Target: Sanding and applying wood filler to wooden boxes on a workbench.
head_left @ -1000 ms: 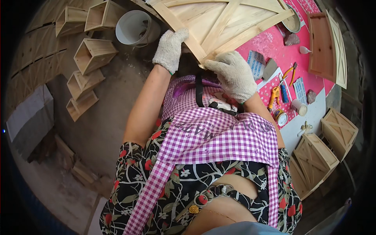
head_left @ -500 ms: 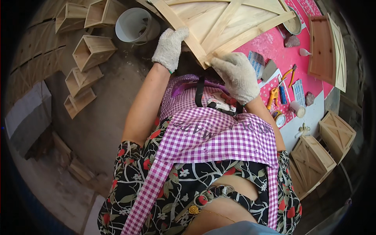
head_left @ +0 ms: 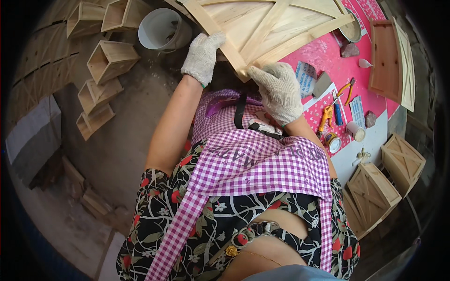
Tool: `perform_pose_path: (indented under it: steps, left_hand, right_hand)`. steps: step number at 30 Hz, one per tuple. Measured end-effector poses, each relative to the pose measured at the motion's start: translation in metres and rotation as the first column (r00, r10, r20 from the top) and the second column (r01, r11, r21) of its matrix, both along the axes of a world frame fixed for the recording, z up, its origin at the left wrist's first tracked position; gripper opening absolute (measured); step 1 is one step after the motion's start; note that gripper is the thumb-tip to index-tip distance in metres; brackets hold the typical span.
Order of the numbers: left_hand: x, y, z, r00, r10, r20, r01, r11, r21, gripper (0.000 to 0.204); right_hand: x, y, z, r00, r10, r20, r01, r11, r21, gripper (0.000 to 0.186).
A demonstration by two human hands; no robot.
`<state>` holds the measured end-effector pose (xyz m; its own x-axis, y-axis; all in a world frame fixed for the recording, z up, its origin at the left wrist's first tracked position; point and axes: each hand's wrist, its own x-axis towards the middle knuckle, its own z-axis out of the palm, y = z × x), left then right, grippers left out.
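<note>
Left fingers [head_left: 216, 40]: clamped on the left edge of the panel, with the thumb laid over its frame.
Left hand [head_left: 199, 61]: covered by a pale knitted glove.
Right fingers [head_left: 258, 74]: brought against the near corner of the panel; whether they are closed on it cannot be told.
Right hand [head_left: 283, 93]: gloved likewise, and placed right of the left hand and a little nearer.
Panel [head_left: 260, 37]: held at the far middle, its pale wood framed and crossed by slanting braces; its far edge is cut off from view.
Apron [head_left: 262, 173]: worn in purple check, just on the near side of the panel.
Worktop [head_left: 323, 51]: covered in pink, seen right of the panel and partly hidden by it.
Tools: pliers [head_left: 350, 91] with yellow handles and a yellow clamp [head_left: 325, 120] are laid right of the right hand.
Abrasives: a grey block [head_left: 322, 85] is set just beside a printed sheet [head_left: 306, 77].
Containers: an open tin [head_left: 333, 142] and a cup [head_left: 356, 131] are placed nearer; a bowl [head_left: 351, 30] is seen at the far right.
Floor, left: a bucket [head_left: 152, 33] is stood beyond the left hand, with open boxes [head_left: 112, 62] farther left.
Right, near: braced crates [head_left: 373, 186] are grouped.
</note>
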<state>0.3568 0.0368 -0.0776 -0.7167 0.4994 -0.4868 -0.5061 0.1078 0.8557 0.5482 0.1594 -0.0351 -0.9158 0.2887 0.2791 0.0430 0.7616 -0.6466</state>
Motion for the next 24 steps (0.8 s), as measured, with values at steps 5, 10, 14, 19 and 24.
perform_pose_path:
  steps: [5, 10, 14, 19, 24]
  left_hand:
    - [0.000, 0.000, 0.002, 1.000, -0.019, 0.004, 0.019, 1.000, -0.009, 0.029]
    - [-0.002, 0.000, -0.001, 1.000, 0.000, -0.021, 0.001, 0.999, 0.040, 0.030]
    - [-0.002, -0.002, 0.001, 0.999, -0.034, -0.028, 0.033, 0.998, -0.051, 0.032]
    - [0.000, 0.001, 0.002, 1.000, -0.016, -0.011, 0.017, 0.999, 0.029, 0.034]
    - [-0.002, -0.003, -0.005, 1.000, -0.008, -0.019, 0.009, 1.000, 0.016, 0.035]
  right_hand:
    - [-0.009, -0.001, 0.003, 0.994, 0.072, 0.086, -0.082, 0.990, 0.114, 0.031]
    - [0.001, 0.001, 0.004, 0.988, 0.098, 0.119, -0.115, 0.983, 0.146, 0.031]
    - [0.007, -0.001, 0.003, 0.995, 0.016, 0.097, -0.017, 1.000, 0.004, 0.038]
    - [-0.007, -0.004, -0.003, 0.993, 0.009, 0.116, -0.011, 1.000, 0.013, 0.037]
    - [0.004, 0.001, -0.006, 0.986, 0.140, 0.089, -0.137, 0.990, -0.035, 0.037]
